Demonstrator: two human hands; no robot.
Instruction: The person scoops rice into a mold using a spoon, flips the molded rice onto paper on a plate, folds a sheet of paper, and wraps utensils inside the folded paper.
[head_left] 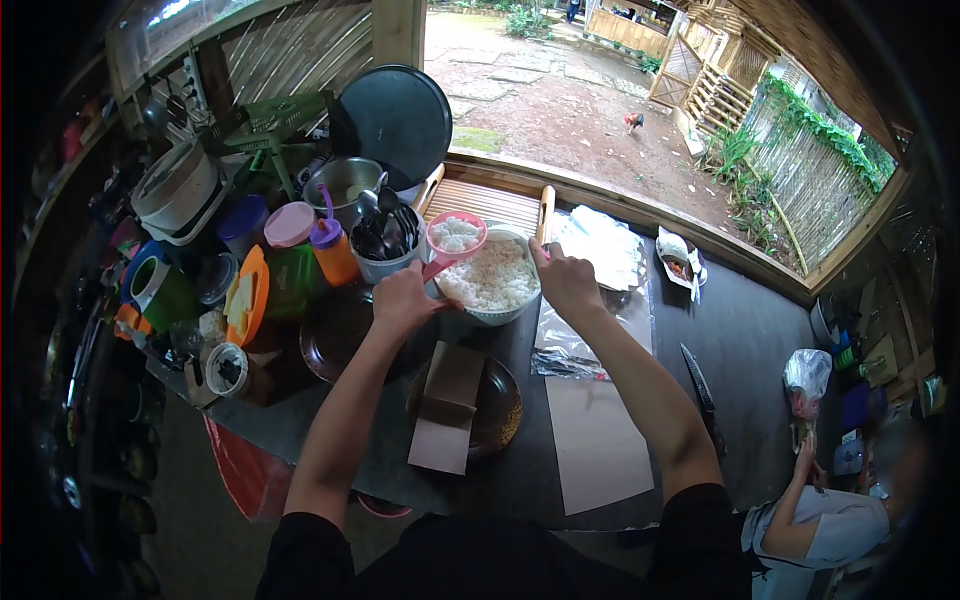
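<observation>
The left hand point(403, 302) closes round a handle that slants away and rightward. The right hand point(568, 285) bunches its fingers at the bowl's right rim; what they grip I cannot tell. Between them the bowl point(500, 318) of rice point(495, 281) stands toward the bench's point(735, 320) far edge. The pink cup point(453, 257), rice-filled, tops its far-left rim, nearer the left hand.

passable: tabletop point(745, 345) right of knife point(697, 378) | blocked, left of rice bowl point(497, 318): cutlery tub point(376, 269), orange bottle point(337, 260)

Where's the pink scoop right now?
In the head view, the scoop is in the left hand, at the upper-left rim of the rice bowl, just right of the spoons.
</observation>
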